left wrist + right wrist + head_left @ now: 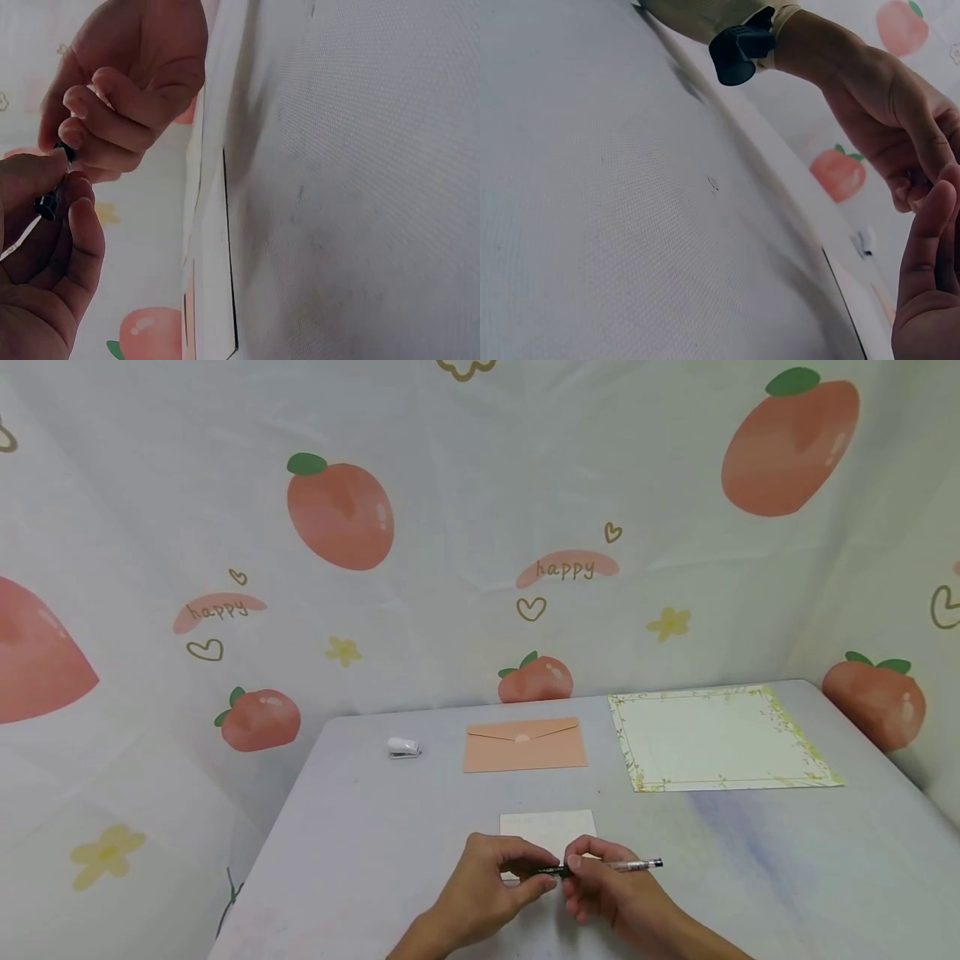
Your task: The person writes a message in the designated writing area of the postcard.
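1 pen (624, 865), approx. L–R, barrel (633, 865) R

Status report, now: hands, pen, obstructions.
Left hand, right hand both pinching pen. Pen raised off table. White paper partly hidden behind hands. No obstruction seen.

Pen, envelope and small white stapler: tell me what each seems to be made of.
Pen: probably hard plastic; its pale barrel looks see-through, with a dark end.
Envelope: apparently matte, peach-coloured paper; it lies thin and flat, with a folded flap and no shine.
Stapler: likely smooth white plastic on top; the darker underside could be metal, but it is too small to tell.
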Motion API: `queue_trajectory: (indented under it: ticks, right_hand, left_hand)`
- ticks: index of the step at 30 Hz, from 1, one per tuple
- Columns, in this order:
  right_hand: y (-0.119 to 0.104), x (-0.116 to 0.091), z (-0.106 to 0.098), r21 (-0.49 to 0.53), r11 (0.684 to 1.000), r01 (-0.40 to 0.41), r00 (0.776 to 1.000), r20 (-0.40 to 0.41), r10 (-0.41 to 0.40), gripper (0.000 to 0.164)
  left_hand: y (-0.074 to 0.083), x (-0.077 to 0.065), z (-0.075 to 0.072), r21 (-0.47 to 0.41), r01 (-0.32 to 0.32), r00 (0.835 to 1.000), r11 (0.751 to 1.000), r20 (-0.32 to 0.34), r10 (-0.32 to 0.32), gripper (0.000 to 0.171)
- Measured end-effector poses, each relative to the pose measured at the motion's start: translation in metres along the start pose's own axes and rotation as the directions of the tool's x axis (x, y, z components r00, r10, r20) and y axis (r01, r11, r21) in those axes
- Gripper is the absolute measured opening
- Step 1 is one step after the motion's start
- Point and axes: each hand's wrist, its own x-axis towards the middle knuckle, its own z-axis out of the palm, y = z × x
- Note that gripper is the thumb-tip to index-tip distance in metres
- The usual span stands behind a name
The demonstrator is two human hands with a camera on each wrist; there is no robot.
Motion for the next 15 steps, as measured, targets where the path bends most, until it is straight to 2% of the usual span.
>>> queue_trajectory:
  ticks: [8,15]
  right_hand:
    - [-0.0003,0.0009,0.0024,-0.001,1.000,0.022,1.000,0.012,-0.022,0.017]
    - [-0.0036,-0.0018,0.0041,-0.032,0.998,0.056,0.998,0.000,-0.056,0.018]
  left_hand:
    - [0.0014,-0.0005,-0.0004,0.093,-0.132,0.989,0.987,-0.046,0.137,0.010]
    - [0.0061,-0.0018,-0.0016,0.133,-0.176,0.980,0.975,-0.067,0.186,0.012]
